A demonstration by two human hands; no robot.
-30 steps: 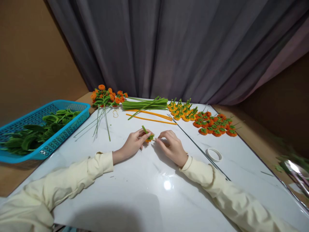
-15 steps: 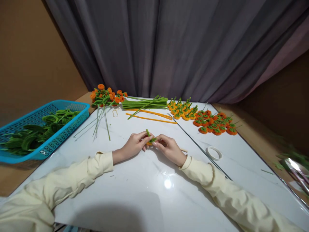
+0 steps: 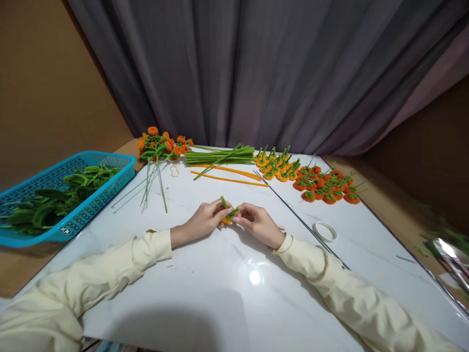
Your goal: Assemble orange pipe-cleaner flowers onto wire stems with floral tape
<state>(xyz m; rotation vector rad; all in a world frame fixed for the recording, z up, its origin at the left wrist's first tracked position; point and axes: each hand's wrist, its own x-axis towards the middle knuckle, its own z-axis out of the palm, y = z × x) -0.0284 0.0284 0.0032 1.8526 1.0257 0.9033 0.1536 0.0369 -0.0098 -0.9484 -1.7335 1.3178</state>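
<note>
Between my fingertips, just above the white table, is a small yellow-orange pipe-cleaner flower (image 3: 227,220) with green pipe-cleaner ends sticking up and out. My left hand (image 3: 208,217) is closed on it from the left, with thumb and fingers pinching its side. From the right, my right hand (image 3: 259,225) pinches at the green part on top with thumb and forefinger. Behind the hands lie two loose orange pipe cleaners (image 3: 230,179) and a bundle of green pipe cleaners (image 3: 220,157). Part of a thin pale stick shows beside my right wrist.
A blue basket (image 3: 130,166) with green leaves stands at the left. Orange flowers with stems (image 3: 153,142) lie at the back left. Several yellow flowers (image 3: 282,176) and orange flowers (image 3: 330,198) sit at the back right, near a white tape roll (image 3: 325,231) and thin dark wires (image 3: 293,207).
The green end on the right of the flower now sticks up more visibly, and more of the yellow underside shows. My right hand has shifted slightly right; my left hand stays nearly still.
</note>
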